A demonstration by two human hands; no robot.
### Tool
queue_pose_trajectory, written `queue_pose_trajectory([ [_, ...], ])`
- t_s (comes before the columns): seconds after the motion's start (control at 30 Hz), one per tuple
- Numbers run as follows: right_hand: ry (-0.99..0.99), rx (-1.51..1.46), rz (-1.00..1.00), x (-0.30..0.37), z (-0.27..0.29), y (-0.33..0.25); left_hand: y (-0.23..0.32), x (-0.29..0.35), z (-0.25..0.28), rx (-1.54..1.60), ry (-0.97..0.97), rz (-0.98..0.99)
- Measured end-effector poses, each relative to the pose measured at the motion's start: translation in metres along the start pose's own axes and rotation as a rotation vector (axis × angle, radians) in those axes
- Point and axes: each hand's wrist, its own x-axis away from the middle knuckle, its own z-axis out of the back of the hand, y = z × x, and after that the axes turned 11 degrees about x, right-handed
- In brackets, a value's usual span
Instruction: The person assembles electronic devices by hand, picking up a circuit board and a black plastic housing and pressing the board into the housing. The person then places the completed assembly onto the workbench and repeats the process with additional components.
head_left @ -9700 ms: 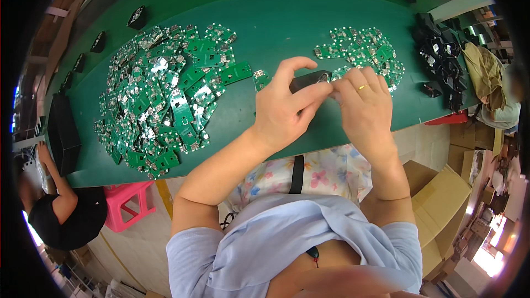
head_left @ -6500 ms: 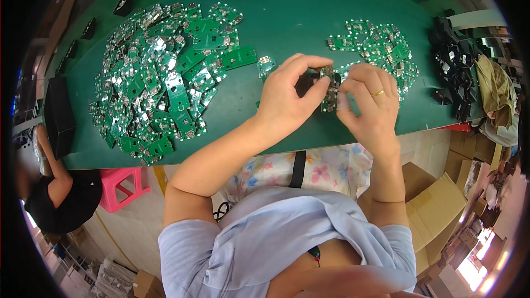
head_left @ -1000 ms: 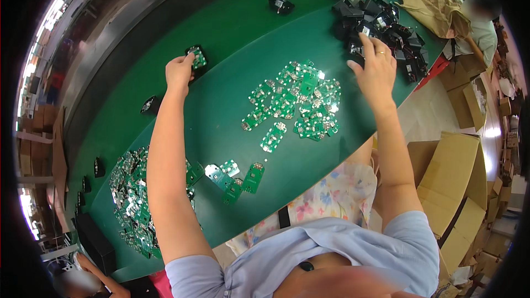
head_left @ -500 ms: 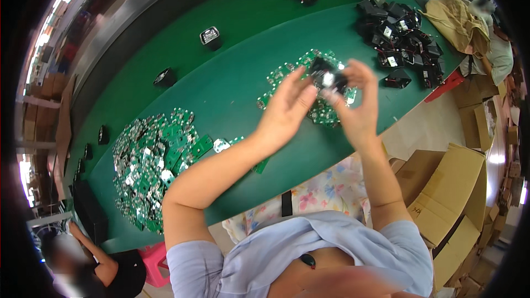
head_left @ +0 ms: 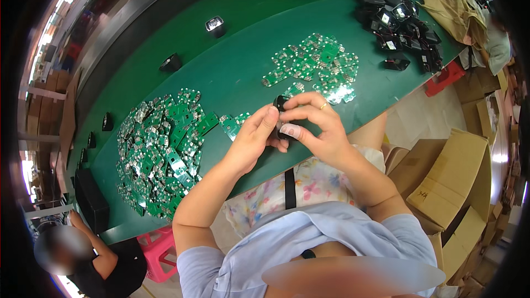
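Both my hands hold a small black plastic housing (head_left: 282, 101) above the near part of the green table, close to my body. My left hand (head_left: 255, 137) is closed on its left side, thumb up along the edge. From the right, my right hand (head_left: 323, 129) grips it with thumb and fingers; the thumb has a pale wrap and one finger a ring. The housing stands on edge, and fingers cover most of it. Just beyond the hands lies a spread of green circuit boards (head_left: 326, 63). A larger heap of circuit boards (head_left: 160, 152) is left of my left forearm.
A pile of black housings (head_left: 400, 30) with thin wires sits at the far right. Several more, such as one black housing (head_left: 215, 26), stand along the far green strip. Cardboard boxes (head_left: 450, 179) are at my right. Another person (head_left: 105, 259) works at lower left beside a pink stool (head_left: 157, 254).
My hands have come nearer my body and to the left with the black housing, away from above the circuit boards. The housing has turned from face-up to edge-on. The view has shifted slightly.
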Motion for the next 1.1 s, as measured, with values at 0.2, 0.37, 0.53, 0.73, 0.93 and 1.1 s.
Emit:
queue_pose_trajectory([
  [0.2, -0.112, 0.186, 0.261, -0.007, 0.004, -0.009, -0.004, 0.008, 0.007, 0.082, 0.061, 0.037],
  [0.37, -0.290, 0.200, 0.309, -0.001, 0.010, -0.007, -0.011, 0.009, 0.014, 0.109, -0.025, 0.072],
  [0.53, -0.208, -0.105, 0.136, 0.002, 0.001, -0.004, -0.009, 0.012, 0.010, 0.148, -0.056, 0.048],
  [0.73, -0.078, -0.722, -0.170, -0.008, -0.010, 0.007, -0.012, 0.011, 0.013, 0.057, -0.038, -0.032],
  [0.93, -0.063, -0.249, -0.278, -0.049, -0.018, 0.038, -0.004, 0.006, 0.020, 0.164, 0.070, -0.120],
  [1.1, -0.274, 0.844, 0.107, -0.070, -0.012, 0.051, -0.004, 0.003, 0.025, 0.212, 0.175, -0.165],
])
